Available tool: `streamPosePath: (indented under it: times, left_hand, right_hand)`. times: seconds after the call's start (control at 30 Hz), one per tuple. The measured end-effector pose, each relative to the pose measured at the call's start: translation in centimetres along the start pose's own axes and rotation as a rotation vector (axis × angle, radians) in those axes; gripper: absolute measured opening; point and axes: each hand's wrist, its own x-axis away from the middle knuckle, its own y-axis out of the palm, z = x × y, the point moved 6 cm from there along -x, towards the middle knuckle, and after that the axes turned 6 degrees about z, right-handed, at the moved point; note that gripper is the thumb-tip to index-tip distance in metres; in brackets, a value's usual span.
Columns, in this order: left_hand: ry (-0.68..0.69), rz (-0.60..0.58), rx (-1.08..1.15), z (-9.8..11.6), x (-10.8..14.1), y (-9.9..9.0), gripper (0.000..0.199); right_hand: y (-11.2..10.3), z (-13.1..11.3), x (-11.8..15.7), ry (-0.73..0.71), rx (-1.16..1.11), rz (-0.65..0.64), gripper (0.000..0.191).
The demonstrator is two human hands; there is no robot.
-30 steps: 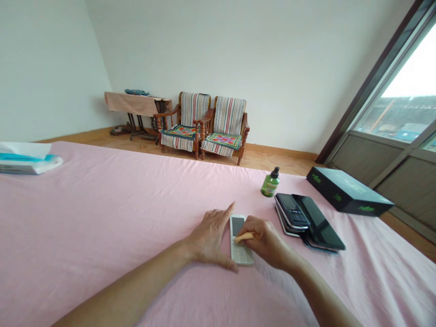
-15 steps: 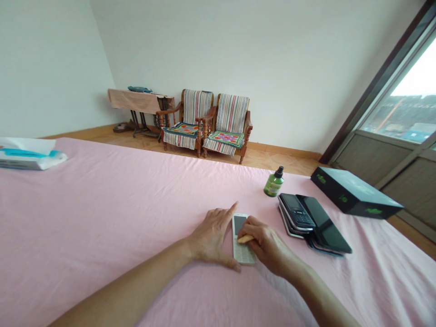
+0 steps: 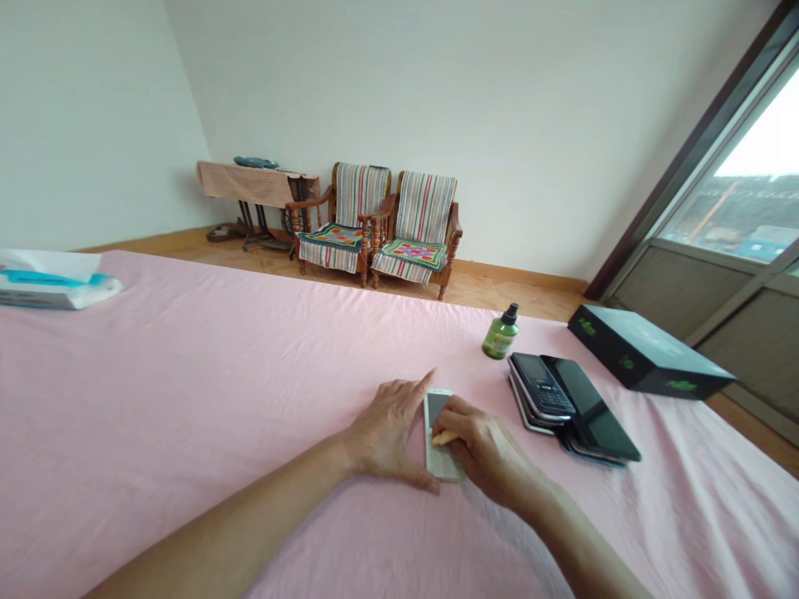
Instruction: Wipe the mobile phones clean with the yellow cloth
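Fingers (image 3: 460,406) of the right hand (image 3: 490,445) are curled tight around a small yellowish wad (image 3: 444,437), its material too small to tell. Its tip meets the front of a white phone (image 3: 442,464), which lies face up beneath those fingers, its grey screen just ahead of them and its lower end nearer the wrist. The left hand (image 3: 390,428) lies spread along the phone's left side, thumb and forefinger wide apart, the thumb tip beside the lower corner and the forefinger pointing past the upper one; whether either presses on the edge, I cannot tell.

Ahead and to the right of the right-hand fingers stands a green bottle (image 3: 499,336) with a black top. Nearer, on their right, a dark keypad phone (image 3: 542,387) tops a pile beside a glossy black device (image 3: 593,408). Farther right sits a black box (image 3: 642,353). Well left of both hands' fingers is a tissue pack (image 3: 68,293), on the same pink cloth (image 3: 250,366).
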Motion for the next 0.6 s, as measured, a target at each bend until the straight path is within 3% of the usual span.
streamPosePath:
  times: [0.27,0.6]
  left_hand:
    - [0.007,-0.007,0.0,-0.13,-0.04,0.05,0.136]
    - [0.024,0.009,-0.003,0.03,0.0,-0.04,0.137]
  right_hand:
    - [0.39,0.75,0.01,0.061,0.084,0.047,0.021]
    - [0.71,-0.13,0.09,-0.009,0.216,0.001,0.017]
